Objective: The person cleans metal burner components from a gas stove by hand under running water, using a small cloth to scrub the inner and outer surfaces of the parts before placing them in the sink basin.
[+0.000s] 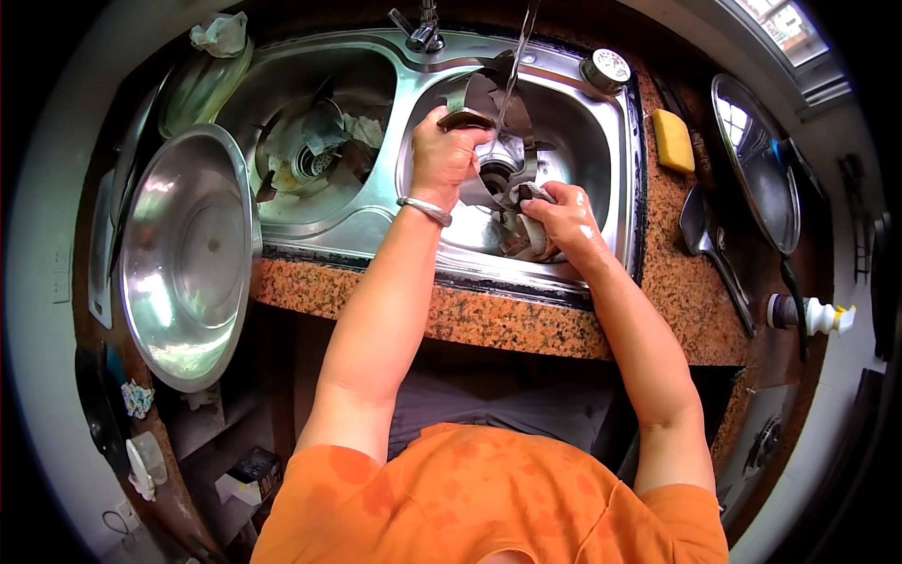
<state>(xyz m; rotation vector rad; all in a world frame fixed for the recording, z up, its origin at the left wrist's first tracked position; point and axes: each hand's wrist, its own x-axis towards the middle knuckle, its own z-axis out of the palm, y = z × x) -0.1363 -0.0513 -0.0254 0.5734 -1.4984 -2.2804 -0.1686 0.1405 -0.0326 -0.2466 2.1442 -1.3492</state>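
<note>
Over the right basin [595, 151] of a steel double sink, my left hand [440, 158] grips a thin, curved metal piece [520, 116] with jagged edges. Its far part arcs around toward my right hand [572, 220]. That hand pinches a wet, greyish cloth [535, 231], which touches or nearly touches the lower end of the metal; the exact contact is hidden by my fingers. A stream of water [518, 63] falls just right of my left hand. More metal pieces [323, 128] and a crumpled rag [365, 131] lie around the drain in the left basin [243, 148].
A large steel bowl [211, 247] leans at the sink's left. A tap [425, 35] stands behind. On the right are a tin [607, 69], a yellow sponge [673, 141], a spatula [696, 224], a shiny pan lid [761, 169] and a white-topped bottle [810, 315].
</note>
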